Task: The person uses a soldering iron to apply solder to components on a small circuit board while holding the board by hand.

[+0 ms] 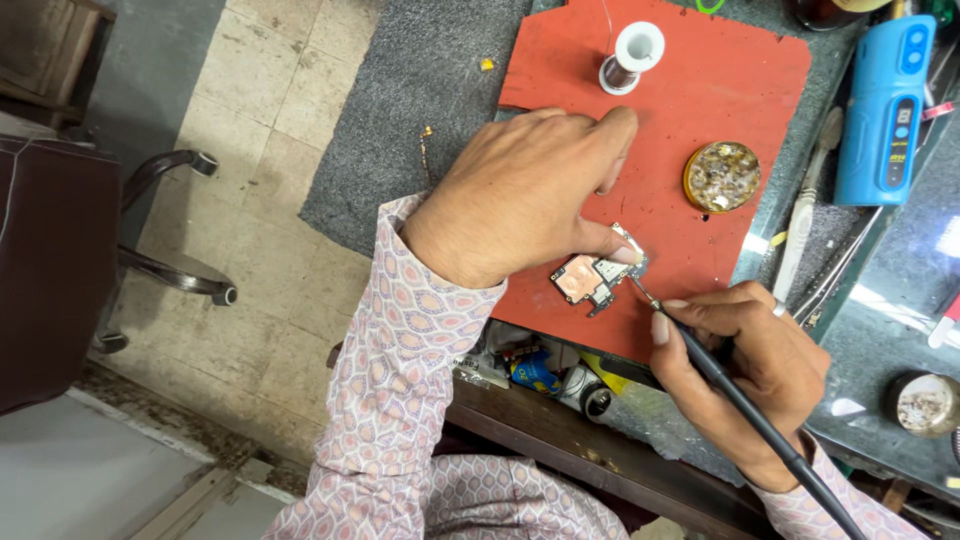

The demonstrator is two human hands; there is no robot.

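A small circuit board [588, 279] with a copper-coloured patch lies on a red mat [720, 85]. My left hand [520, 195] rests over it, thumb pressing the board's right end, forefinger stretched toward a solder spool [630, 58]. My right hand [745, 370] grips a black soldering iron [740, 400] like a pen. Its metal tip [640, 290] touches the board's right edge beside my thumb.
A round tin of flux [722, 176] sits on the mat's right part. A blue handheld tool [885, 110] and tweezers [805, 215] lie on the dark bench at right, another round tin [925, 402] near the corner. A chair stands on the tiled floor at left.
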